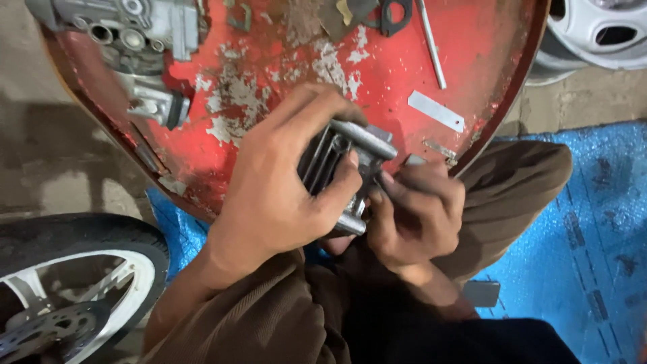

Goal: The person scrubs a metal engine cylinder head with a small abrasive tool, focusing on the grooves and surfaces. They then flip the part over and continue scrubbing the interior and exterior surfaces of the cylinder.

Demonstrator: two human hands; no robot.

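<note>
My left hand (276,189) is wrapped around a grey finned metal engine part (344,162), gripping it from the left, thumb across its front. My right hand (418,216) presses against the part's right side, fingers curled; a small flat grey piece shows at its fingertips (414,160), and I cannot tell whether it pinches it. Both hands hover over the near rim of a round red metal tray (269,74) with flaking paint. My knees in brown trousers (526,175) sit under the hands.
On the tray lie a grey cast-metal assembly (145,40), a thin metal rod (431,44), a flat metal strip (436,111) and a dark gasket (394,13). A motorcycle wheel with brake disc (67,296) stands at lower left. Blue sheeting (593,236) covers the floor at right; a silver wheel rim (600,30) sits top right.
</note>
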